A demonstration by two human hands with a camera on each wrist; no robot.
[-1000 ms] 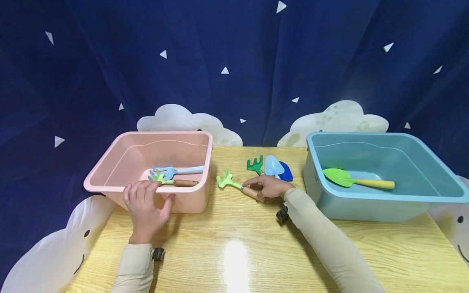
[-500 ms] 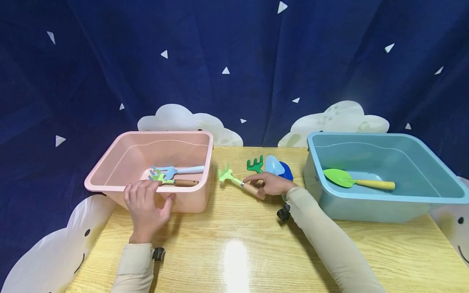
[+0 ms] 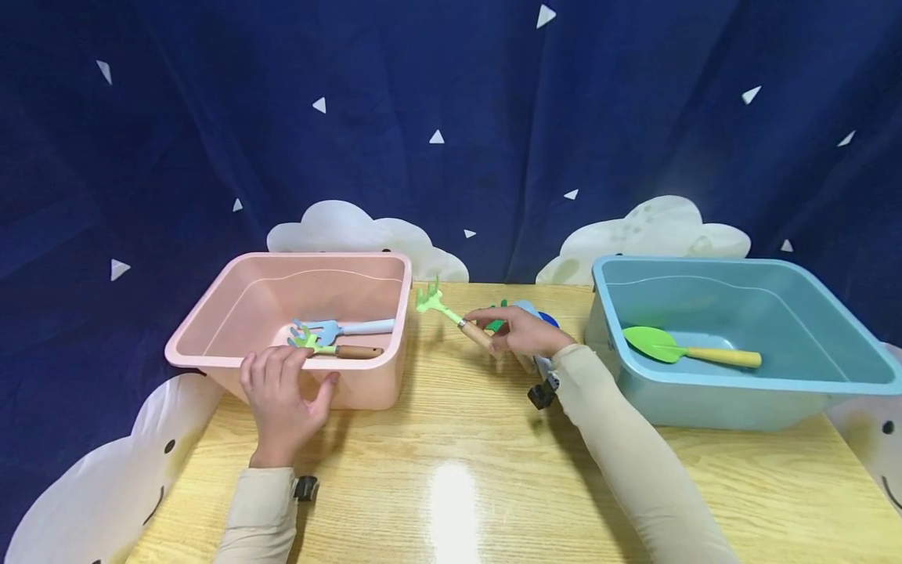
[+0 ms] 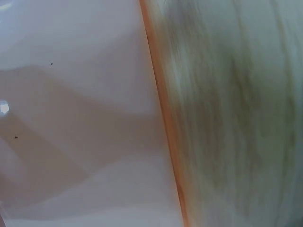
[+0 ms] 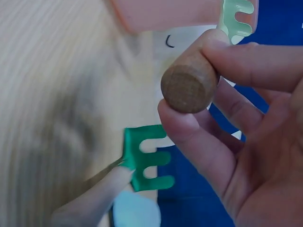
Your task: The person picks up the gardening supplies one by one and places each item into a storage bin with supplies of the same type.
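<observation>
My right hand (image 3: pixel 528 333) pinches the wooden handle of a light green hand rake (image 3: pixel 474 332) between thumb and fingers. Its prongs point left and away, and in the right wrist view the butt of the handle faces the camera. My left hand (image 3: pixel 283 399) grips the near rim of the pink bin (image 3: pixel 204 363), fingers over the edge and thumb outside. Inside that bin lie a light blue hand fork (image 3: pixel 369 327) and another light green rake (image 3: pixel 359 352) with a brown handle. Only the bin's wall and the table show in the left wrist view.
Behind my right hand lie a dark green rake (image 5: pixel 135 158), a light blue shovel (image 5: pixel 137 210) and a dark blue tool (image 3: pixel 548 319), partly hidden. On the right stands a blue bin (image 3: pixel 705 399) holding a green trowel (image 3: pixel 651 343) with a yellow handle.
My right hand has raised the light green rake off the table and shifted it away from me, now overlapping the tools behind. The left hand stays on the pink bin's rim.
</observation>
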